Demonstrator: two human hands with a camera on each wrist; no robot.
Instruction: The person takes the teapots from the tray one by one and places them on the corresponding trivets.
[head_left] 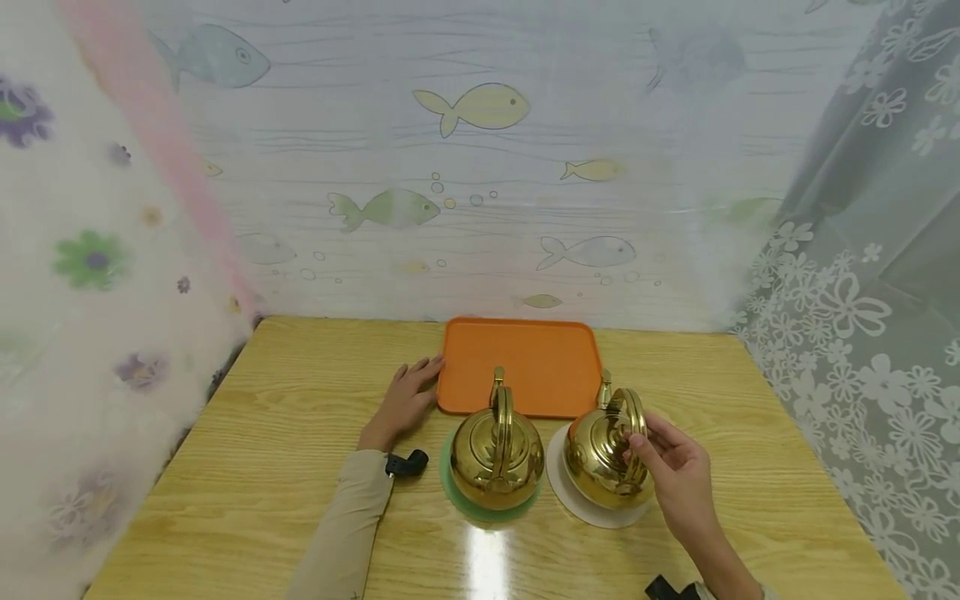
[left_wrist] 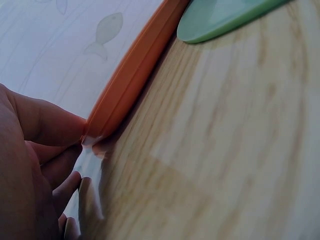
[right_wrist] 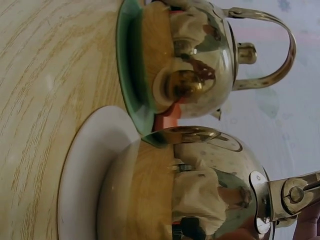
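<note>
Two shiny gold kettles are on the table, side by side. The right kettle (head_left: 600, 467) stands on a round white mat (head_left: 577, 504); my right hand (head_left: 678, 475) grips its arched handle (head_left: 636, 412), thumb on the near side. In the right wrist view, that kettle's polished body (right_wrist: 200, 165) rises over the white mat, with the hand mostly out of frame. The left kettle (head_left: 491, 475) rests on a green mat (head_left: 487, 512). My left hand (head_left: 408, 400) touches the left edge of an orange tray (head_left: 525, 358), fingers extended; in the left wrist view its fingertips meet the tray's corner.
The orange tray lies flat behind both kettles, their spouts overlapping its front edge in the head view. A wooden table (head_left: 285, 467) extends to both sides. A fish-patterned curtain (head_left: 480, 183) hangs behind, with floral curtains at left and right.
</note>
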